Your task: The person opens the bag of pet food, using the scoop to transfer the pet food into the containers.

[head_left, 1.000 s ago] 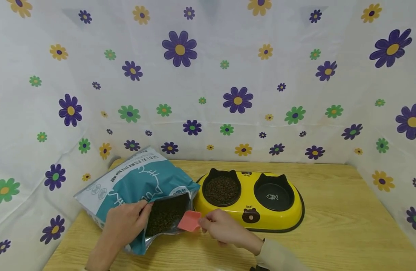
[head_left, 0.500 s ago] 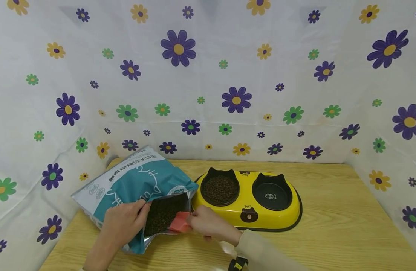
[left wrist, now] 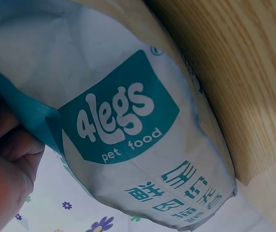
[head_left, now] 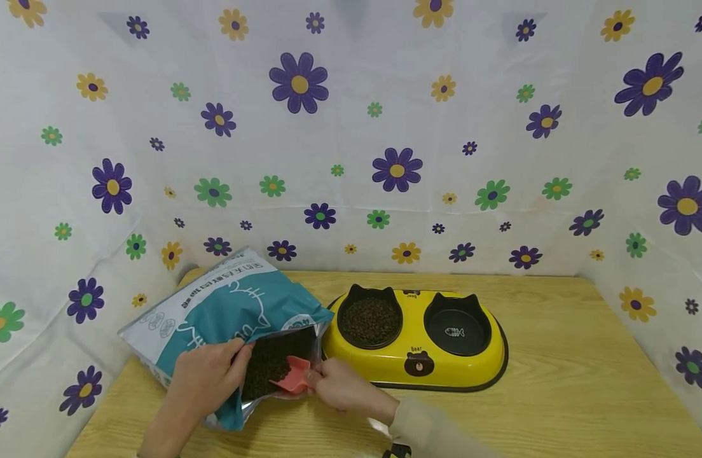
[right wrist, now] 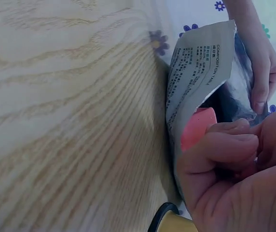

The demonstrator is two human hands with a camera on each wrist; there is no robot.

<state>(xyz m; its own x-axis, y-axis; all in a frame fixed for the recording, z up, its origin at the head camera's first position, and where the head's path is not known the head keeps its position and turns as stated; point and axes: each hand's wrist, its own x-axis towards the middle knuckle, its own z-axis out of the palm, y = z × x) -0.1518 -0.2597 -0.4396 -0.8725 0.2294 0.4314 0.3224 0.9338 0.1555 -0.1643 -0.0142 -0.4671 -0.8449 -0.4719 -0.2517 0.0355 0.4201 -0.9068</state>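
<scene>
A teal and white pet food bag (head_left: 231, 305) lies on its side on the table, its mouth facing the near right, dark kibble (head_left: 265, 366) inside. My left hand (head_left: 210, 378) grips the upper edge of the mouth, thumb on the inner side; the left wrist view shows curled fingers (left wrist: 12, 140) at the bag's edge. In my right hand (head_left: 345, 385) is the handle of a pink scoop (head_left: 295, 375), pinched between thumb and fingers. The scoop's blade is in the bag's mouth among the kibble. In the right wrist view the bag's wall partly hides the scoop (right wrist: 198, 126).
Just right of the bag stands a yellow double pet feeder (head_left: 414, 343). Its left black bowl (head_left: 357, 296) holds brown kibble; its right bowl (head_left: 456, 327) shows a bare bottom with a fish print. Flower-patterned cloth (head_left: 351, 140) hangs behind the wooden table (head_left: 568, 381) and at both sides.
My right hand has moved left with the pink scoop, from the bag's right edge into its mouth, and the blade has tilted. My left hand keeps its grip on the bag.
</scene>
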